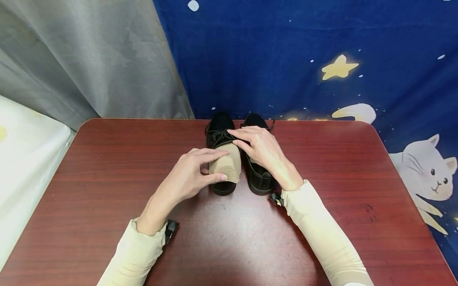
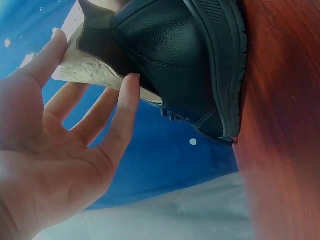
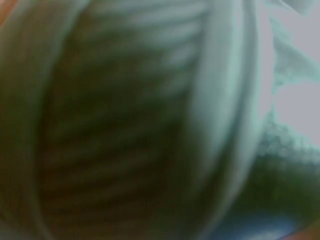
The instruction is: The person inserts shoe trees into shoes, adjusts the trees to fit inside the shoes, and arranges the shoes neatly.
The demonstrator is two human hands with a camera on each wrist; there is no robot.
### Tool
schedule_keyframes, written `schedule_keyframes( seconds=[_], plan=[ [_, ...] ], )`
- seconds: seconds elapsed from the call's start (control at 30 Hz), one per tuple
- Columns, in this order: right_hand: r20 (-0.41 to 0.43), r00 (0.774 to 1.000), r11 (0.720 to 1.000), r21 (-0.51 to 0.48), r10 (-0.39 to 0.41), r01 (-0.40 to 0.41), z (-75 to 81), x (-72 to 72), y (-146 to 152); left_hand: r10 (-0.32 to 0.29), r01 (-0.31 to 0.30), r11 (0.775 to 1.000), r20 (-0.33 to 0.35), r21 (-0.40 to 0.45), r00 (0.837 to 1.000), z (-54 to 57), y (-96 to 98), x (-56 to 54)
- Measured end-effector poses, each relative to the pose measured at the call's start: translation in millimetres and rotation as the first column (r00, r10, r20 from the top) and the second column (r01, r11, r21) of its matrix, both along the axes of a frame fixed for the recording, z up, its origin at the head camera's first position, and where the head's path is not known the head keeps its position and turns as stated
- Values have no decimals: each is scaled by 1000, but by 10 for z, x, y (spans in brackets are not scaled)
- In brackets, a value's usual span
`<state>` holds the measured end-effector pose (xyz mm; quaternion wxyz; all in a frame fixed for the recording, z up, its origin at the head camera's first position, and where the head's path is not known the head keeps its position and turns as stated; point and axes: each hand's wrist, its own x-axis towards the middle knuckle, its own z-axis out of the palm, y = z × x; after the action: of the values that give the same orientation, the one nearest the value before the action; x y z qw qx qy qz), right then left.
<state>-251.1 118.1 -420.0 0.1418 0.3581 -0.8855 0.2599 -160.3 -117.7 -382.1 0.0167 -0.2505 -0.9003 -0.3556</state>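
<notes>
A pair of black lace-up shoes stands near the table's far edge, toes pointing away. A beige insole (image 1: 229, 169) lies partway in the left shoe (image 1: 221, 125), its heel end raised above the opening. My left hand (image 1: 189, 171) holds the insole's left side between thumb and fingers; the left wrist view shows the insole (image 2: 75, 67) standing out of the shoe's collar (image 2: 165, 55). My right hand (image 1: 262, 147) reaches over the right shoe (image 1: 259, 178), straight fingers touching the left shoe near its laces. A blurred ridged dark surface (image 3: 120, 115) fills the right wrist view.
The shoes stand on a reddish-brown wooden table (image 1: 107, 190). Behind it hang a grey curtain (image 1: 118, 59) and a blue cloth (image 1: 257, 59) with stars and a cat. A white sheet (image 1: 28, 159) lies beyond the left edge.
</notes>
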Motion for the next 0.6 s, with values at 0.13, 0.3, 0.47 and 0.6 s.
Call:
schedule_keyframes(
  seconds=[0.13, 0.3, 0.47, 0.6],
  plan=[
    [1, 1000, 1000, -4, 2, -2, -2, -3, 2, 2, -2, 1000, -2, -10, 1000, 4, 2, -9],
    [0, 1000, 1000, -14, 2, -2, 4, -6, 6, 8, -8, 1000, -19, -10, 1000, 4, 13, -34],
    [-4, 1000, 1000, -16, 5, -5, -3, -8, 1, 17, -18, 1000, -22, -16, 1000, -17, 18, -59],
    [-8, 1000, 1000, -25, 9, -9, -17, -14, 0, 17, -18, 1000, -28, -25, 999, -23, 16, -64]
  ],
)
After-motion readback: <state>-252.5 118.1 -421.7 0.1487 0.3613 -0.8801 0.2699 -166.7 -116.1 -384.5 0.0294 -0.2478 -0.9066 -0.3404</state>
